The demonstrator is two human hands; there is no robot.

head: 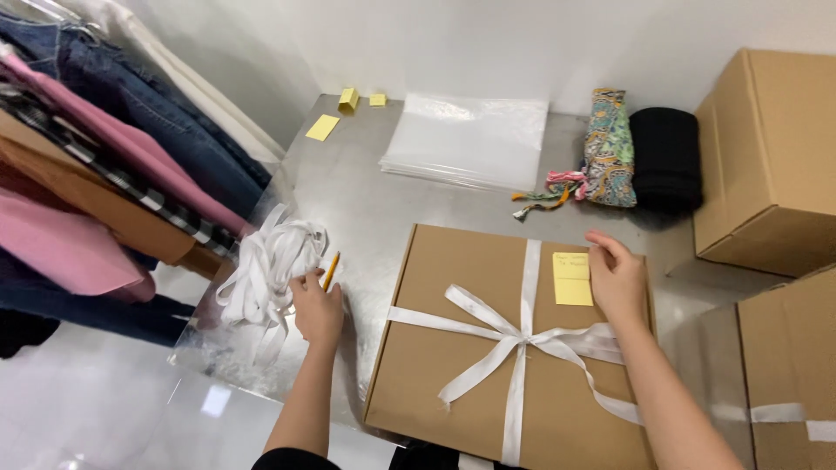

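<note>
While our right hand (616, 277) rests open on the yellow note (572, 278) stuck to the box (453, 348), our left hand (317, 306), left of the box, pinches a pencil (331, 271) beside loose ribbon (266, 265). We judge the flat box stiff and light; its bow (514, 335) looks slippery, so edges grip best.
</note>
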